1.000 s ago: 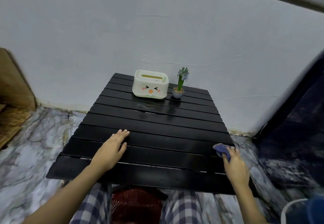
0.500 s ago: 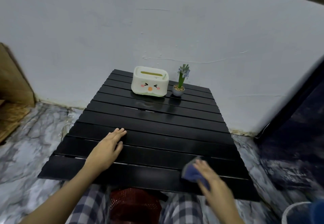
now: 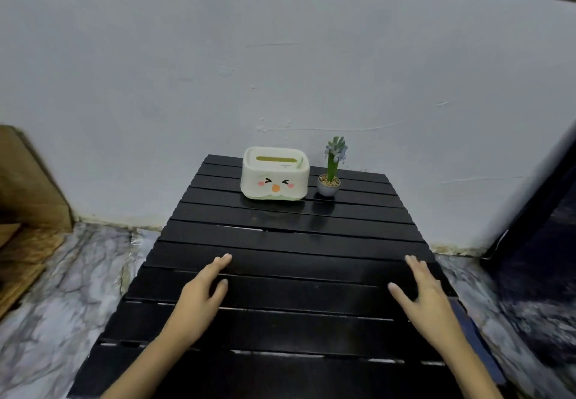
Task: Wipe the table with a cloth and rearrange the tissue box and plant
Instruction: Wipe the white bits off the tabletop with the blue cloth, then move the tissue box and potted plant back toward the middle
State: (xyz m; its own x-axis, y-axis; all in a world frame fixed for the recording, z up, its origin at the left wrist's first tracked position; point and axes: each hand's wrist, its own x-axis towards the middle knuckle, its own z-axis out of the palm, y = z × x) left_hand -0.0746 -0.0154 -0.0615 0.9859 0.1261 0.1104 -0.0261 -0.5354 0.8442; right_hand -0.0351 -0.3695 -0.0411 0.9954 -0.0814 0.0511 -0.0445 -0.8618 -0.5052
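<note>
A black slatted table [image 3: 290, 242] stands against the wall. At its far end sits a white tissue box [image 3: 275, 174] with a cartoon face. A small potted plant [image 3: 330, 177] with a green stem and pale blue flowers stands just right of the box. My left hand [image 3: 202, 295] lies flat on the near left slats, fingers spread and empty. My right hand [image 3: 427, 292] rests open on the near right slats, holding nothing. A blue strip, likely the cloth [image 3: 470, 333], shows at the table's right edge beside my right forearm, mostly hidden.
A white wall [image 3: 280, 71] runs behind the table. The marble-pattern floor [image 3: 62, 289] lies on both sides. A wooden board [image 3: 28, 186] leans at the left, and a dark panel [image 3: 536, 227] stands at the right.
My right hand held the blue cloth and swept it along the near edge; now that hand is open on the right slats without the cloth. The left hand has stayed in place.
</note>
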